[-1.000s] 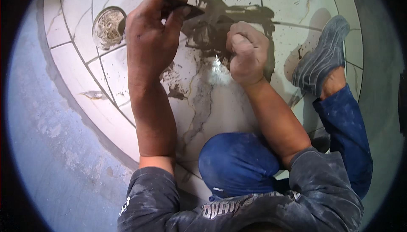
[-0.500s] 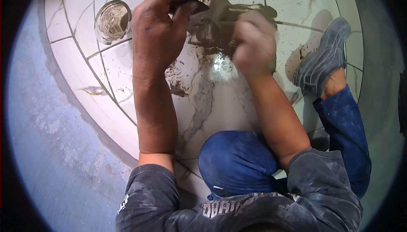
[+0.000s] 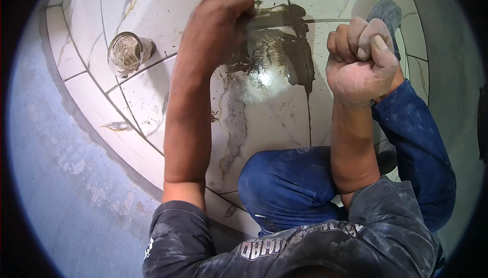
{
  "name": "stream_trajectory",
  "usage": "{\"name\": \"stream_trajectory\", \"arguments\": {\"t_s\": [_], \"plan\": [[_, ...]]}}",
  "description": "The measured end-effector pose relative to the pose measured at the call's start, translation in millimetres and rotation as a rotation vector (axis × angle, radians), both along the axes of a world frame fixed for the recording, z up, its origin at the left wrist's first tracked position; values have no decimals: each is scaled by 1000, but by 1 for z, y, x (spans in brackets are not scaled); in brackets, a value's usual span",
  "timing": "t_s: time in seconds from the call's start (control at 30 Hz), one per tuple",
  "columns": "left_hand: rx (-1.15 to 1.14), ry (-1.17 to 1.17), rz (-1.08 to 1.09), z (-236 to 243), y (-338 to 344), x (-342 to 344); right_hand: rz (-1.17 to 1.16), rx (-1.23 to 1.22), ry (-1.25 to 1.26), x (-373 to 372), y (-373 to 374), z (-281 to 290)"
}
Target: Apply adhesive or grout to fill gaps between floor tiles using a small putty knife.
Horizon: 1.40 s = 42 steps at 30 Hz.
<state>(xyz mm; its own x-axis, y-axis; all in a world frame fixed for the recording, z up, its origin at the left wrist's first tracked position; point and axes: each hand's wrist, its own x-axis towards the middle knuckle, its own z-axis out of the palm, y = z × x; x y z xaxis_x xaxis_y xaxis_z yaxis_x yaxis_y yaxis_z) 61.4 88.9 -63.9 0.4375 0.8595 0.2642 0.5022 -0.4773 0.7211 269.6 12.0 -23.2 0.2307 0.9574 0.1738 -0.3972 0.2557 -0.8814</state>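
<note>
My left hand [image 3: 218, 31] hovers over the grout, slightly smeared by motion. Its fingers are curled in, and whatever they grip is hidden behind them. My right hand [image 3: 362, 62] is raised off the floor in a fist in front of my foot, palm side up and dusted pale. No object shows in it. Between the hands, wet dark grey grout [image 3: 299, 57] is spread in a patch over white marbled tiles [image 3: 274, 120] and their joints. To the left of my left hand is a clear cup [image 3: 125, 57], its inside coated with pale residue.
My bent knee [image 3: 287, 186] in blue trousers is close below the grout. My foot in a dark grey shoe [image 3: 385, 16] rests at the upper right. A curved tile border [image 3: 86, 82] runs along the left, beside a bluish, patchy surface [image 3: 66, 176].
My right hand has lifted off the grout and swung right, closing into a fist. The dark flat blade seen in my left hand is now out of sight. The grout patch looks differently spread.
</note>
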Motion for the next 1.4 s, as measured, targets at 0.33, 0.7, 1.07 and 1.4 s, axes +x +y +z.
{"name": "stream_trajectory", "arguments": {"t_s": [0.33, 0.7, 1.07, 1.4], "plan": [[-85, -158, 85, 1, -19, -15, 9, 16, 37, 12, -6, 2], [-103, -219, 233, 0, -32, -51, 60, -7, 75, 9, -7, -11], [-160, -341, 203, -6, -39, -69, 53, -82, -515, -78, 6, -64], [-57, -302, 208, -6, -41, -57, 6, -32, -635, -73, 15, -75]]}}
